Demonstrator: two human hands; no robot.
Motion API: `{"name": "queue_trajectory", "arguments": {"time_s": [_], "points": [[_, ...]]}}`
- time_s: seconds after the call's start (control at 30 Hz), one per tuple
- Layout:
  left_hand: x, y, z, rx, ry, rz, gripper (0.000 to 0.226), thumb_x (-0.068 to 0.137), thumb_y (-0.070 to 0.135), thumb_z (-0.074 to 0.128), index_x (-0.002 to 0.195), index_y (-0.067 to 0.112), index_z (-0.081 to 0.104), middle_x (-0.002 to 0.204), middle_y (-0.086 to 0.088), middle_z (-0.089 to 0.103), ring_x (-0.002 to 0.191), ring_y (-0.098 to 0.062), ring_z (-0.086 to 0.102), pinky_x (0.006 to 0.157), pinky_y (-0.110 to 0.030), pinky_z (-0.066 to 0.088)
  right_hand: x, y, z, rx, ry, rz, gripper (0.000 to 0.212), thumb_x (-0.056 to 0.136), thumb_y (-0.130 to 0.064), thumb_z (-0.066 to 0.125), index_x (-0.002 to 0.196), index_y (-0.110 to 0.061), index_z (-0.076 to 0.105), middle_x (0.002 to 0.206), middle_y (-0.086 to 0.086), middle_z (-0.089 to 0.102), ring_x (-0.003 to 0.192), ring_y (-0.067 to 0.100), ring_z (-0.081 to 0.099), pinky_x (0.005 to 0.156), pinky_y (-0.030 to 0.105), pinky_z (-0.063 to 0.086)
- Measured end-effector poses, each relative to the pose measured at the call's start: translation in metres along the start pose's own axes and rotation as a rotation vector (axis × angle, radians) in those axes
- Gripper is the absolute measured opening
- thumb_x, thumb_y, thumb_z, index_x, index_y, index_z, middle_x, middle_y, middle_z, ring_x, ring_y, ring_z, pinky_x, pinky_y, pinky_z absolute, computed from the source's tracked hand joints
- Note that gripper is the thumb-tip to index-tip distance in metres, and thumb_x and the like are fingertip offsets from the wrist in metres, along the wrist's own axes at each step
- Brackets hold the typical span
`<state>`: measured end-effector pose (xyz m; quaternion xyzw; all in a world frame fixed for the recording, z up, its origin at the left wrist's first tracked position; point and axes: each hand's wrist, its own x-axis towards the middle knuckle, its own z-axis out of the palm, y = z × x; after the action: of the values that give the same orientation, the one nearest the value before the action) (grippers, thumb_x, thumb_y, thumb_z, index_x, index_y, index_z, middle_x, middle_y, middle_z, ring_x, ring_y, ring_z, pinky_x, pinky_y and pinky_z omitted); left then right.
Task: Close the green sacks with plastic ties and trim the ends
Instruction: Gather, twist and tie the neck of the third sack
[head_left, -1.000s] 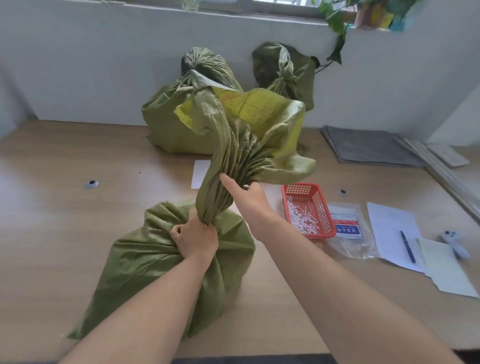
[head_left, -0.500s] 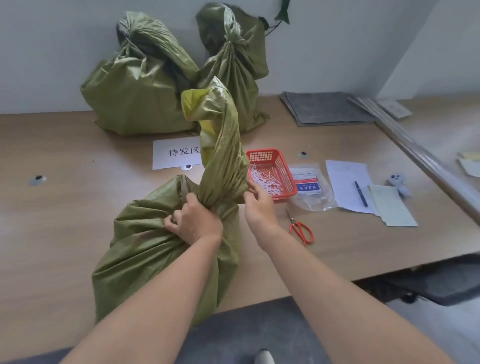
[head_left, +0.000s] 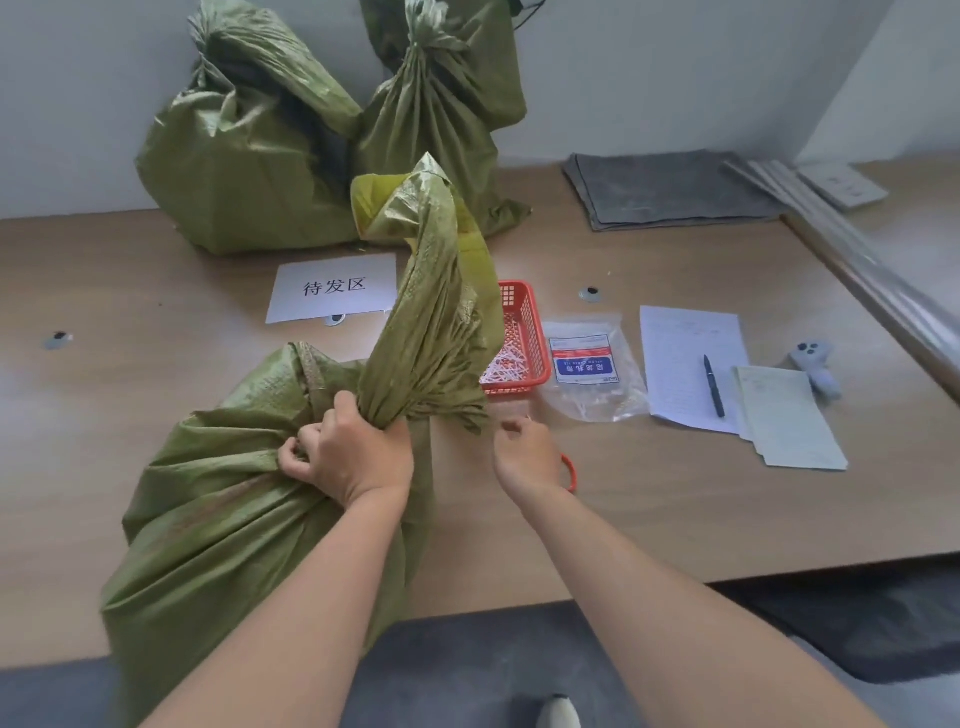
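- green sack (head_left: 223, 519) sits at the bench's (head_left: 675, 509) near edge, left of middle. The left hand (head_left: 353, 457) still fists the bunched neck.
- right hand (head_left: 524, 454) has come off the neck and is now just right of it, fingers curled in. Can't tell if they've got a tie.
- red scissors handle (head_left: 571, 470) peeks out behind that wrist.
- red basket (head_left: 530, 338) of white ties (head_left: 506, 364) just beyond.
- two more sacks (head_left: 244, 171) at the far edge.
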<state>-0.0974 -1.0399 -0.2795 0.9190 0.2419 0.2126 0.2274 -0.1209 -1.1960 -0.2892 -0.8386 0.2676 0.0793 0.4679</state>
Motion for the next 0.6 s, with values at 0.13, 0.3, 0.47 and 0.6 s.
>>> {"name": "queue_trajectory", "arguments": {"time_s": [0.13,0.3,0.47,0.6], "points": [[-0.011,0.016,0.012,0.029,0.041,-0.020,0.022,0.075,0.035,0.074,0.084,0.018,0.062,0.074,-0.006,0.069,0.094,-0.031,0.057,0.107,-0.053,0.027,0.040,0.038,-0.012,-0.115,0.031,-0.019,0.039,0.100,-0.023,0.048,0.134,-0.016,0.066,0.144,0.009,0.053,0.124,0.031,0.060,0.102,0.037,0.046],[-0.013,0.022,0.019,0.066,0.067,-0.008,0.020,0.071,0.031,0.074,0.080,0.017,0.062,0.066,-0.004,0.062,0.091,-0.030,0.055,0.105,-0.052,0.028,0.086,0.073,-0.025,-0.292,0.114,0.080,0.038,0.098,-0.030,0.050,0.126,-0.011,0.068,0.137,0.014,0.058,0.123,0.038,0.059,0.102,0.042,0.050],[-0.016,0.025,0.025,0.098,0.077,0.047,0.024,0.065,0.029,0.079,0.076,0.018,0.061,0.061,0.008,0.038,0.085,-0.029,0.055,0.101,-0.045,0.024,0.105,0.092,-0.016,-0.433,0.104,0.103,0.038,0.096,-0.028,0.058,0.129,-0.009,0.065,0.136,0.013,0.057,0.125,0.036,0.058,0.103,0.040,0.048],[-0.016,0.025,0.031,0.120,0.080,0.070,0.026,0.063,0.030,0.081,0.077,0.019,0.062,0.063,0.008,0.039,0.085,-0.029,0.056,0.099,-0.043,0.022,0.125,0.104,-0.008,-0.487,0.145,0.077,0.050,0.092,-0.028,0.063,0.137,-0.007,0.059,0.151,0.013,0.043,0.132,0.035,0.052,0.109,0.042,0.043]]}}
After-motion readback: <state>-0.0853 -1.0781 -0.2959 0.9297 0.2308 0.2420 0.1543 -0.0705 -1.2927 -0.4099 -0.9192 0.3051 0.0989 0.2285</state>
